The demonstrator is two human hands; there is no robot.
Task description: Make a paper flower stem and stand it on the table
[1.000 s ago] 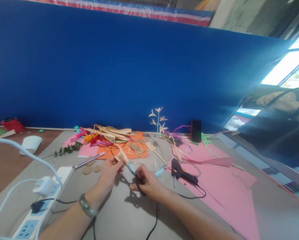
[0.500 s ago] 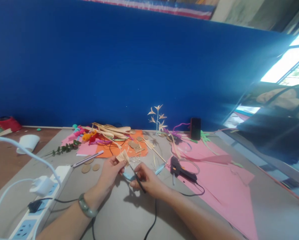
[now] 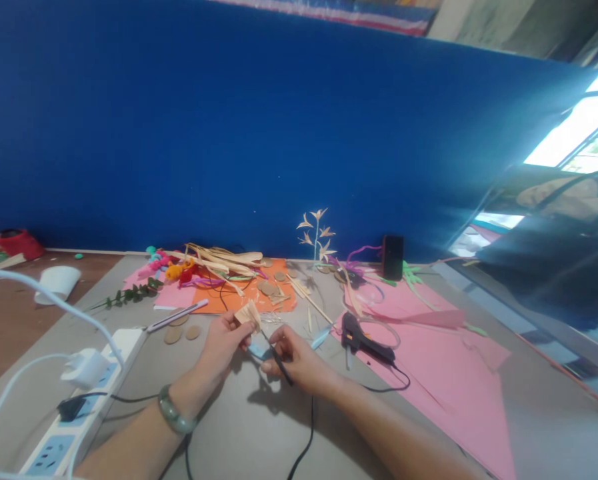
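Observation:
Between the thumb and fingers of my left hand [image 3: 225,343] is a folded tan strip [image 3: 249,317], pale and ridged like dried husk. A jade-green bangle [image 3: 173,410] circles that wrist. My right hand [image 3: 296,360] is closed around a slim dark stick-like tool [image 3: 281,367]; its upper end meets or nearly meets the strip's lower right edge. I cannot tell its exact kind. Behind the fingers shows a light-blue piece [image 3: 257,351], partly hidden. Both hands are just above the grey tabletop [image 3: 249,427].
To the right a black glue gun [image 3: 366,340] lies by pink paper [image 3: 443,373]. A flower stem with husk-like blossoms [image 3: 316,233] stands behind, near a phone [image 3: 393,258]. Tan strips [image 3: 223,260] and orange paper [image 3: 213,300] lie at the back. A power strip [image 3: 91,407] with cables is left.
The view has shifted very slightly. Both hands keep nearly the same pose, with the strip and the dark tool still held.

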